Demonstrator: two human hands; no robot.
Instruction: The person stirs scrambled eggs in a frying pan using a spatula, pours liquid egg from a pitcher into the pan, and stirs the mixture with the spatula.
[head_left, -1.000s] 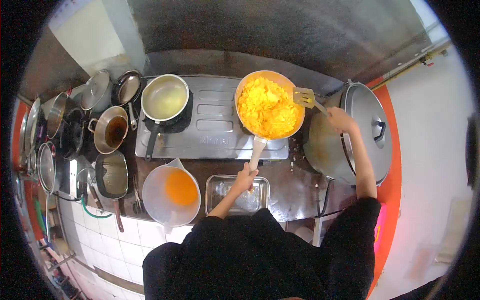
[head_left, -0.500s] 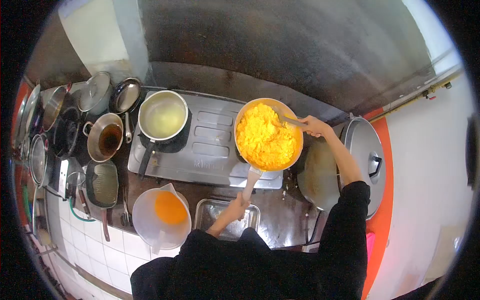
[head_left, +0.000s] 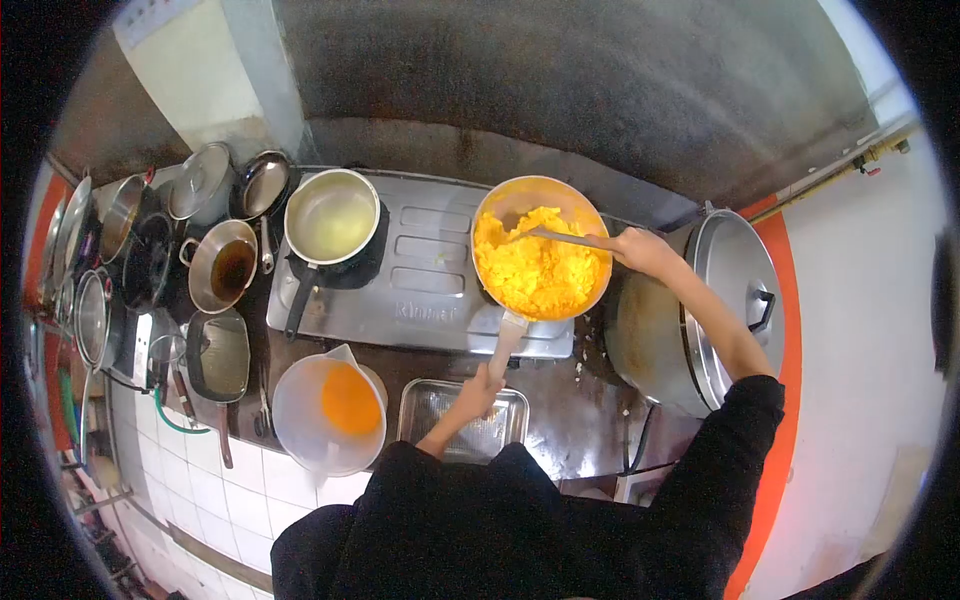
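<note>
My left hand point(head_left: 480, 395) is closed round the pale handle point(head_left: 508, 340) of a deep pan point(head_left: 540, 188) on the right side of the stove. Yellow scrambled eggs point(head_left: 540, 275) fill the near part of the pan, and its far inner wall shows bare. From the right, my right hand point(head_left: 645, 252) grips a long-handled spatula point(head_left: 570, 237) that reaches across the pan. Its tip is sunk in the eggs at the left, so its shape is hidden. Left of my left hand stands a translucent jug point(head_left: 300, 420) with orange liquid, perhaps beaten egg, in it.
A pot point(head_left: 332, 190) of pale liquid sits on the left of the stove point(head_left: 425, 312). A metal tray point(head_left: 515, 415) lies beneath my left forearm. At the right stands a large lidded pot point(head_left: 650, 340). Several pans, including a square one point(head_left: 220, 355), crowd the left.
My right hand has swung the spatula leftward across the pan. Eggs have shifted off the far wall, baring it. My left hand keeps its hold on the handle; the view has shifted slightly.
</note>
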